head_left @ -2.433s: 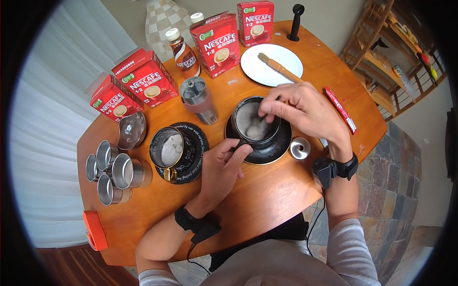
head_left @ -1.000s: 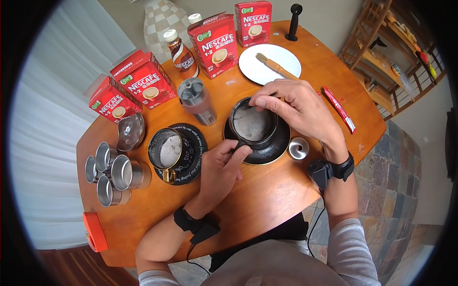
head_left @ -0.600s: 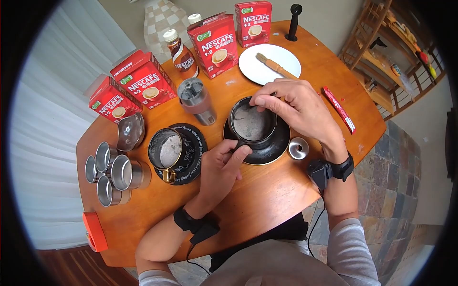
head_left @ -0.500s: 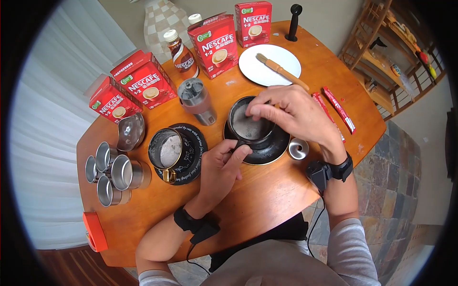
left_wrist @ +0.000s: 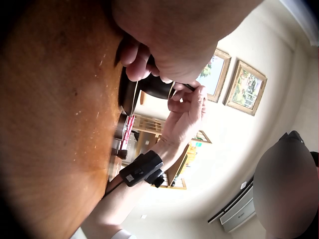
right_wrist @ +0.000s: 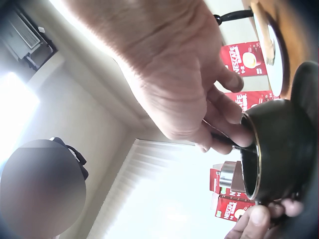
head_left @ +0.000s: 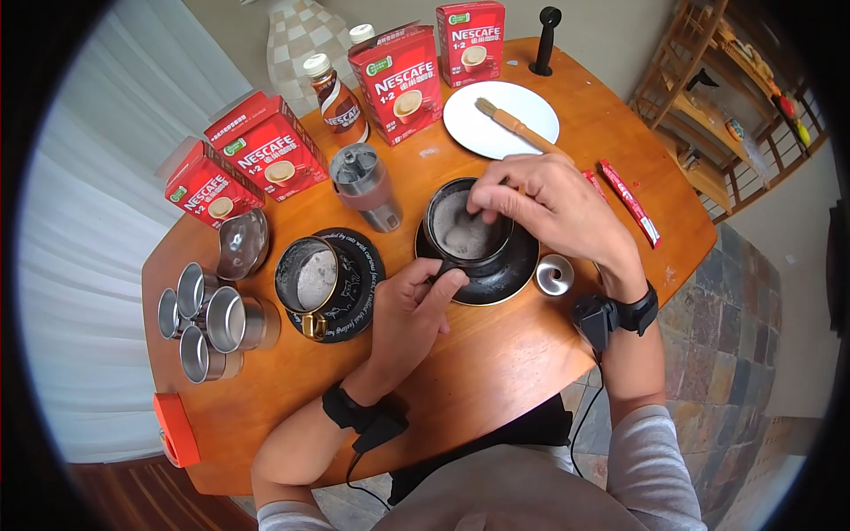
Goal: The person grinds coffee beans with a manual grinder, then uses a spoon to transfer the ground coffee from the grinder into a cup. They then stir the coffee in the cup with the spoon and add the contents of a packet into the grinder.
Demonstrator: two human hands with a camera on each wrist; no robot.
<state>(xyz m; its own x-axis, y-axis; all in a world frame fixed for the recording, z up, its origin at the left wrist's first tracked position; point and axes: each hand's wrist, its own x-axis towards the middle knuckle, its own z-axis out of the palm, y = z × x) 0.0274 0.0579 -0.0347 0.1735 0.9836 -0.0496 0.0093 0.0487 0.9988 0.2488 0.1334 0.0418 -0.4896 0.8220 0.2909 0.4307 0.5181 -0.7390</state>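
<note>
My left hand [head_left: 412,314] pinches the handle of a black cup [right_wrist: 284,149] with a gold-lined rim. The cup stands on a black saucer [head_left: 496,290] and holds a greyish powder-like content. Above its far right rim, my right hand [head_left: 562,203] pinches the thin dark handle of a spoon [left_wrist: 189,87], whose round end shows inside the cup in the head view. Left of my left hand is a second black cup [head_left: 283,281] with a gold handle and pale powder inside, on a lettered black saucer [head_left: 359,310].
A coffee grinder [head_left: 376,190] stands behind the cups. Red Nescafe boxes [head_left: 403,97] and a bottle [head_left: 341,111] line the back. Brush [head_left: 513,126] and white plate [head_left: 465,133] lie behind right; red sachet [head_left: 630,205] and metal funnel [head_left: 554,275] right; metal tins [head_left: 227,320] left.
My right hand has shifted about over the cup, moving the spoon through the content, whose surface looks different from frame to frame. My left hand keeps its hold on the handle.
</note>
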